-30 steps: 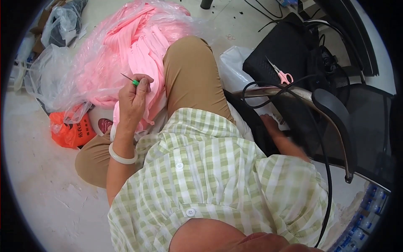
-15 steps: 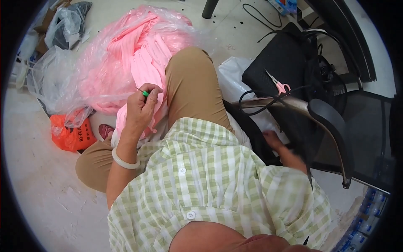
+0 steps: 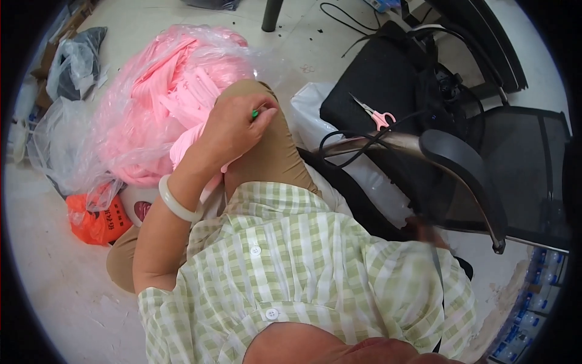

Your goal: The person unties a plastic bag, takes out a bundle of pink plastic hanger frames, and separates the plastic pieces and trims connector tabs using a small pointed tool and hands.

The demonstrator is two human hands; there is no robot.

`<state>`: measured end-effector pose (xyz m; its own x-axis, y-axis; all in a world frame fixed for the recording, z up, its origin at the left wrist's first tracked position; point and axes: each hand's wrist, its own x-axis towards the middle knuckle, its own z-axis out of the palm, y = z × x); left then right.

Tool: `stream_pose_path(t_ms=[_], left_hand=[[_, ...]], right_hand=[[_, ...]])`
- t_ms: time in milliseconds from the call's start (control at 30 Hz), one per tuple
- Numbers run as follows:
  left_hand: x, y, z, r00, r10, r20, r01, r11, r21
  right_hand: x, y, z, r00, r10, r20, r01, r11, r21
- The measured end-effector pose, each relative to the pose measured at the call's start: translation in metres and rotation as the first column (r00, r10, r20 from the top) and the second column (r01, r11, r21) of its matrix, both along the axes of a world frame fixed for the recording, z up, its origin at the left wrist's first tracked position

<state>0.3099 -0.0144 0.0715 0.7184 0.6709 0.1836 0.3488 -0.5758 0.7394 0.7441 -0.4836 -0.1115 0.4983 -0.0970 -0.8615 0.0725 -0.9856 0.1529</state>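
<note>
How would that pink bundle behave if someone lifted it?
The pink bundle would probably sag and flop, since it lies in loose folds. Its clear plastic wrap looks crinkled and glossy, so it may be slippery to grip.

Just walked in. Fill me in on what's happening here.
A person in a checked shirt has the left hand closed around a small green object, mostly hidden, over a bent knee in tan trousers. The right hand is blurred near the chair; whether it holds anything is unclear. Pink material lies bunched in clear plastic, and pink-handled scissors rest on something black.
</note>
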Motion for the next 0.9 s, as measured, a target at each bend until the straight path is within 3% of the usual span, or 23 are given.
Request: stream_pose_path(t_ms=[100, 167, 300, 400, 567, 900], left_hand=[[0.030, 0.004, 0.006, 0.995, -0.098, -0.028, 0.096, 0.994, -0.044], [0.045, 0.003, 0.008, 0.977, -0.143, -0.159, 0.144, 0.990, -0.006], [0.047, 0.004, 0.002, 0.982, -0.132, -0.139, 0.141, 0.988, 0.063], [0.058, 0.002, 0.000, 0.954, -0.165, -0.252, 0.198, 0.974, 0.111], [0.071, -0.001, 0.002, 0.892, -0.210, -0.400, 0.234, 0.972, 0.010], [0.080, -0.017, -0.014, 0.901, -0.147, -0.407, 0.167, 0.986, 0.013]], right_hand=[[0.005, -0.014, -0.010, 0.999, -0.029, -0.023, 0.030, 0.999, 0.042], [0.000, -0.017, -0.013, 0.998, -0.038, -0.051, 0.041, 0.997, 0.059], [-0.039, -0.030, 0.016, 0.996, -0.077, -0.039, 0.080, 0.992, 0.099], [-0.046, -0.016, 0.005, 0.993, -0.085, -0.076, 0.096, 0.985, 0.146], [-0.049, 0.002, 0.017, 0.991, -0.092, -0.092, 0.110, 0.968, 0.224], [-0.051, 0.037, 0.012, 0.984, -0.069, -0.165, 0.129, 0.912, 0.389]])
